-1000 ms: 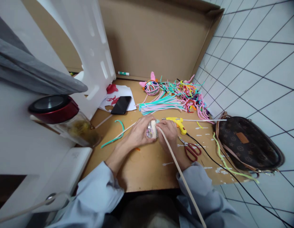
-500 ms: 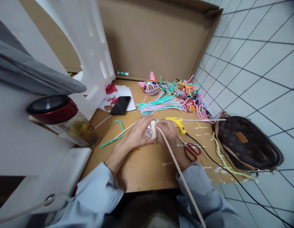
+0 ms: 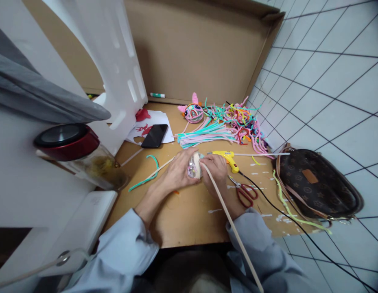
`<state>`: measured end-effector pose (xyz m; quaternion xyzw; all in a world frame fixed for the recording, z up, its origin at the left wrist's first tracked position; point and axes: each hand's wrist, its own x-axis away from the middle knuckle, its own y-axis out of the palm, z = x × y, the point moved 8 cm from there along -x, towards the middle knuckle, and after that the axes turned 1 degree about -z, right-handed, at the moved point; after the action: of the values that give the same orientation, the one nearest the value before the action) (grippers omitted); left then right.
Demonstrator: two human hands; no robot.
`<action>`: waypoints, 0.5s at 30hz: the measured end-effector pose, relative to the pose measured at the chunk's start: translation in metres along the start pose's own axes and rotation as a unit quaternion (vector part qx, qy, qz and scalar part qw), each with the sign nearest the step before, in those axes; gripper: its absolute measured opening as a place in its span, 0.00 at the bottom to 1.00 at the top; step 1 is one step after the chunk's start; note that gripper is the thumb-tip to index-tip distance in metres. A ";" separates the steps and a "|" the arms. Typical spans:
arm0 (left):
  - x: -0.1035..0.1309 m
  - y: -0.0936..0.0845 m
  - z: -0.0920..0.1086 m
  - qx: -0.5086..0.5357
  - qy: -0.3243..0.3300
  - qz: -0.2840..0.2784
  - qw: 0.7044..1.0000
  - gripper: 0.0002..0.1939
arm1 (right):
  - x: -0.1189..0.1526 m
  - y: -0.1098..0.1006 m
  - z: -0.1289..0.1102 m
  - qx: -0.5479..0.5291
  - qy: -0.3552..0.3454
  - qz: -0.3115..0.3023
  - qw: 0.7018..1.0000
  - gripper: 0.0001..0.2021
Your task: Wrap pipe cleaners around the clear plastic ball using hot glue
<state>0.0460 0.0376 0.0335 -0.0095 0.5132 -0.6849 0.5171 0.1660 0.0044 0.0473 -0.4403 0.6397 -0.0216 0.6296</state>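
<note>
Two closed grips beside the glue gun [image 3: 227, 156]: left hand [image 3: 178, 169] round clear ball [image 3: 191, 169], right hand [image 3: 216, 171] pinching cream strip [image 3: 230, 217]; apparently wrapping, next calling for steady tension.

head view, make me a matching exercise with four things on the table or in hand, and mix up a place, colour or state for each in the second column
Column one
1. hot glue gun
2. scissors
3. smartphone
4. clear ball

Column two
A. lying partly on white paper
B. red-handled
C. held in the left hand
D. yellow

Right pairs: 1-D, 2-B, 3-A, 4-C
</note>
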 end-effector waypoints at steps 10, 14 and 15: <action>0.001 0.003 -0.004 0.011 0.023 0.002 1.000 0.41 | -0.004 -0.011 -0.007 -0.033 -0.026 0.059 0.997 0.11; 0.000 0.002 -0.003 0.013 0.024 0.009 1.000 0.40 | -0.002 -0.011 -0.006 -0.033 -0.025 0.075 0.996 0.11; 0.000 0.002 -0.002 0.013 0.027 0.010 1.000 0.39 | -0.002 -0.011 -0.006 -0.034 -0.028 0.076 0.996 0.10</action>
<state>0.0459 0.0391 0.0309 0.0210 0.5177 -0.6864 0.5103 0.1665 -0.0039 0.0563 -0.4119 0.6542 0.0606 0.6315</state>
